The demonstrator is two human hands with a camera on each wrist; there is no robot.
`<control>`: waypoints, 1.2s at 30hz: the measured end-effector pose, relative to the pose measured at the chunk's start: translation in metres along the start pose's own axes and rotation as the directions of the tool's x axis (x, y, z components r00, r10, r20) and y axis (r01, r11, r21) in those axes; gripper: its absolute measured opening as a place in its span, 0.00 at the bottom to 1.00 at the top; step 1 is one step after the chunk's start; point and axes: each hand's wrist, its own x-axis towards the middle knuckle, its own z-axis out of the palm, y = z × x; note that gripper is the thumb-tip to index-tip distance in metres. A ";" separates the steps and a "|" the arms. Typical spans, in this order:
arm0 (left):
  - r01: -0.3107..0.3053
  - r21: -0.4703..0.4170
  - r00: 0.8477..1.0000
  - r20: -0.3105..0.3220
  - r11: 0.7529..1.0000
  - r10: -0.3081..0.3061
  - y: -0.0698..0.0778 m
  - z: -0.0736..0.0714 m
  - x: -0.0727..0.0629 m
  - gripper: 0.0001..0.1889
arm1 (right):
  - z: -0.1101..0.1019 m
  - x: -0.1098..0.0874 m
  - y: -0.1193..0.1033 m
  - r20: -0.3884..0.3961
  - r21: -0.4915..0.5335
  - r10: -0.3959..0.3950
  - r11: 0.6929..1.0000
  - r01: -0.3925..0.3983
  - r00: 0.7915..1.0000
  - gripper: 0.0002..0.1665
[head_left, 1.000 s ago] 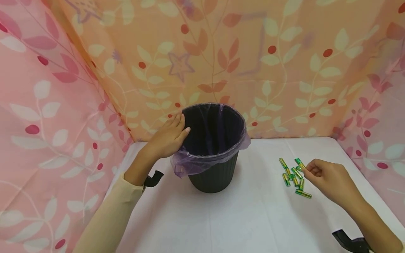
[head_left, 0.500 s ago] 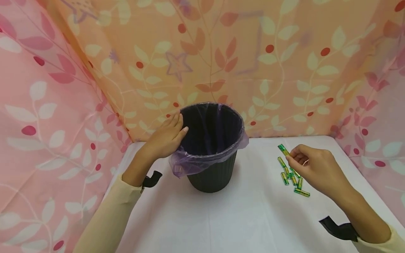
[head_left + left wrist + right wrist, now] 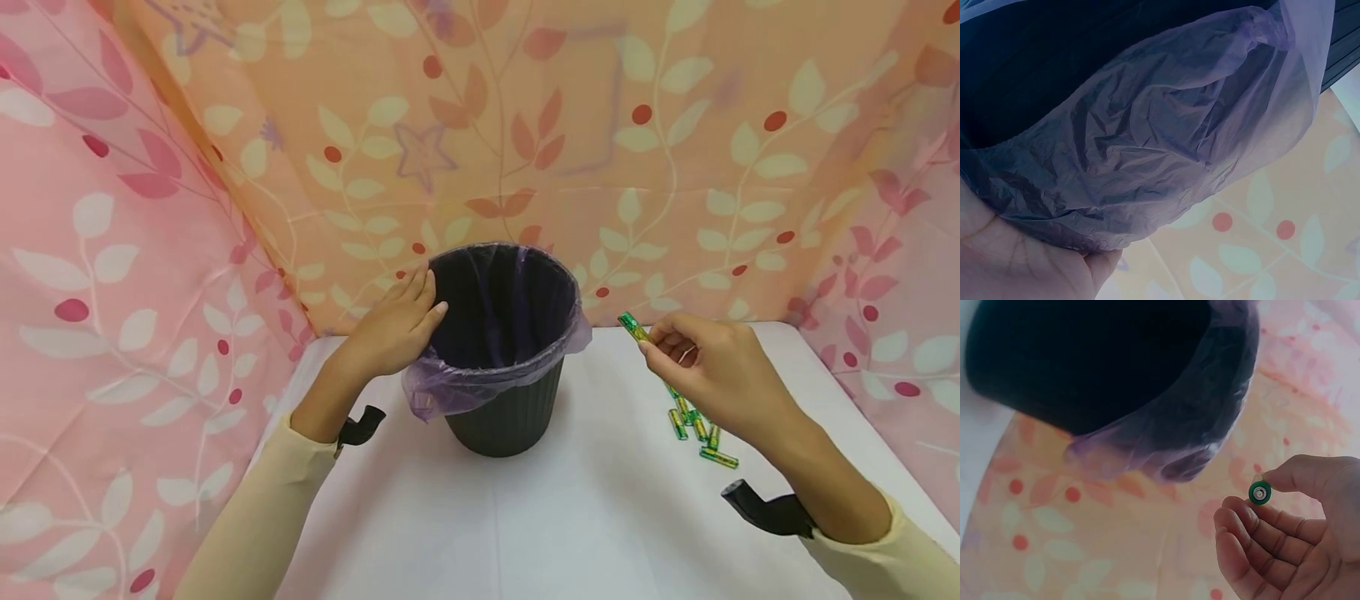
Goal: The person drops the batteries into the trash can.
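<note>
A dark ribbed waste bin (image 3: 506, 425) stands upright on the table, lined with a thin purple bag (image 3: 457, 390) folded over its rim. My left hand (image 3: 393, 327) rests against the bin's left side at the rim, fingers extended; the left wrist view shows its palm (image 3: 1016, 262) touching the crinkled liner (image 3: 1160, 131). Between thumb and fingertips, my right hand (image 3: 723, 371) pinches a green and yellow battery (image 3: 632, 323), raised above the table right of the bin. The right wrist view shows the round end of that battery (image 3: 1260, 493).
Several similar batteries (image 3: 699, 427) lie in a loose group on the white-covered table (image 3: 585, 500), partly hidden by the right hand. Patterned cloth (image 3: 517, 125) hangs behind the bin and at both sides.
My right hand has lifted one battery from the group and carried it up and left toward the bin. The left hand and the bin have stayed in place.
</note>
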 end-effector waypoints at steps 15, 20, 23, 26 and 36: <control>-0.002 0.003 1.000 0.000 1.000 0.002 -0.001 0.002 0.001 0.36 | 0.031 0.038 -0.019 -0.005 0.048 -0.065 0.997 0.065 0.998 0.07; 0.002 0.001 1.000 -0.004 1.000 -0.002 -0.002 0.002 0.001 0.36 | 0.038 0.051 -0.023 0.009 0.043 -0.077 0.996 0.076 0.997 0.07; 0.000 0.006 1.000 -0.010 1.000 0.000 -0.003 0.002 0.002 0.36 | 0.041 0.057 -0.024 0.015 0.050 -0.085 0.995 0.084 0.996 0.06; 0.002 0.010 1.000 -0.012 1.000 -0.002 -0.002 0.001 0.003 0.36 | 0.044 0.062 -0.025 0.014 0.056 -0.100 0.994 0.099 0.995 0.06; 0.005 0.020 1.000 -0.002 1.000 -0.005 -0.002 0.003 0.002 0.36 | 0.050 0.078 -0.030 0.040 0.015 -0.135 0.991 0.134 0.990 0.05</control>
